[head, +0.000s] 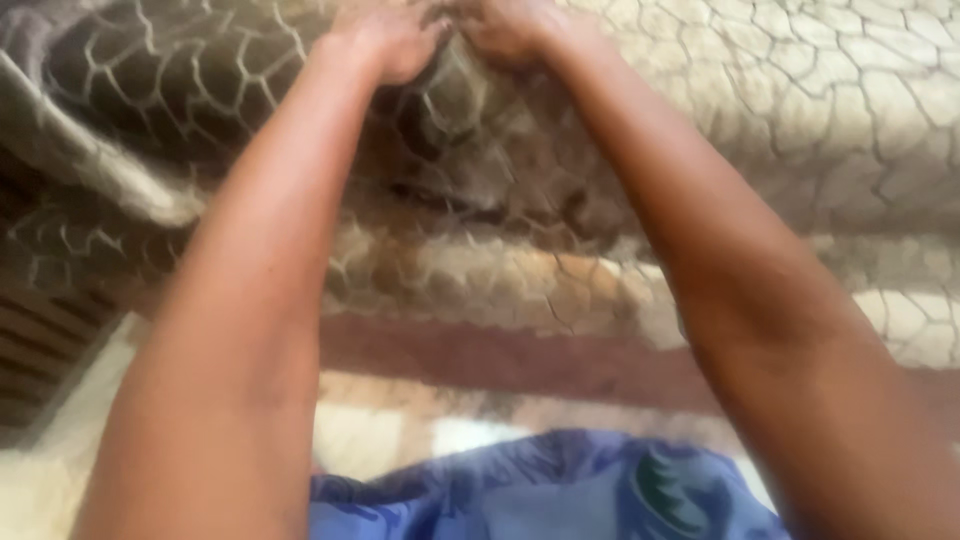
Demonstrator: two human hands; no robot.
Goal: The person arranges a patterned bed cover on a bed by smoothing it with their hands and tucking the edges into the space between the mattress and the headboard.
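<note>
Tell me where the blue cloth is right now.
The blue cloth sits at the bottom centre of the head view, between the forearms, nearer the camera than the patterned blanket.

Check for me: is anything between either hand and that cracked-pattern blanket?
Nothing visible. The left hand and the right hand both rest directly on the blanket at the top of the view, close together, fingers bunching its dark folds. The picture is blurred, so each grip is unclear.

Both hands meet at the far top of the view, the left hand (pixel 385 40) just beside the right hand (pixel 510 28), on a blanket (pixel 820 110) spread over the bed. Nearer the person lies a patterned cloth (pixel 540 490), below the bed's edge.
</note>
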